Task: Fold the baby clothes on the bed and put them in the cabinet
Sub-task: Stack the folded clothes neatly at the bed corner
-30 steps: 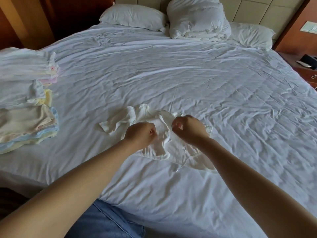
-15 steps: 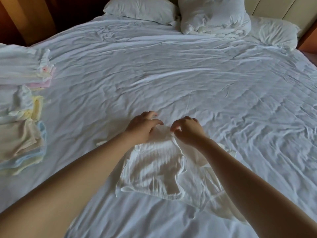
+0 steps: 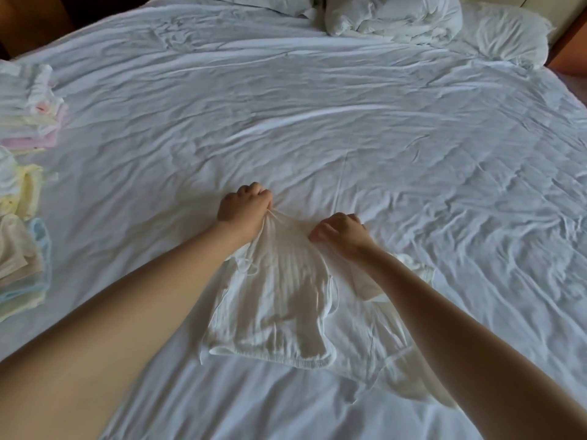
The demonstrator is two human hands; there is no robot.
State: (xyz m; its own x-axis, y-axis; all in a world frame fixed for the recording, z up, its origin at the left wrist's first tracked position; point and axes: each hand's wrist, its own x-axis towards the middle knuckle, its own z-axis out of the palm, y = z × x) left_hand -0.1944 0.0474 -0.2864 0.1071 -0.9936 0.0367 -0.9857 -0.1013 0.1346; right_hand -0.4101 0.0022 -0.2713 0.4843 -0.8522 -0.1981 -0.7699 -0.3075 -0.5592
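Left hand (image 3: 244, 211) and right hand (image 3: 341, 231) each pinched top edge of white baby shirt (image 3: 279, 306), fingers clamped on cloth. Shirt lay spread on bed (image 3: 317, 122). Judged best: pull edge taut, smooth wrinkles, square hems before folding.

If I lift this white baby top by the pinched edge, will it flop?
Probably flops: the white baby top bunches into pleats where the left hand and right hand pinch it. Likely very light; the fabric looks thin, almost sheer.
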